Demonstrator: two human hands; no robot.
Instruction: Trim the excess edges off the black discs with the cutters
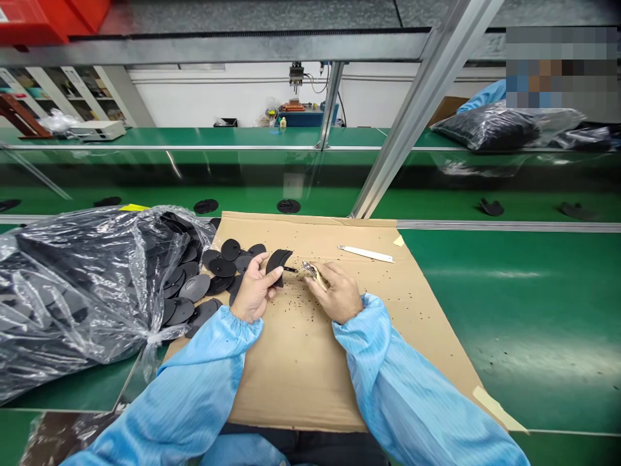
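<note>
My left hand (256, 288) holds a black curved plastic piece (277, 261) by its lower edge, just above a sheet of cardboard (301, 369). My right hand (336, 291) grips a small metal cutting tool (313, 272) whose tip points at the piece's right side. Both arms wear light blue sleeves. Small black shavings are scattered on the cardboard around my hands. A heap of black oval plastic pieces (213, 278) lies directly left of my left hand.
A large clear plastic bag (82, 291) full of black pieces fills the left side. A white flat blade (366, 254) lies on the cardboard beyond my right hand. A green conveyor belt (509, 200) carries several black pieces. Another person's blue sleeve (485, 96) and bagged parts (495, 128) sit far right.
</note>
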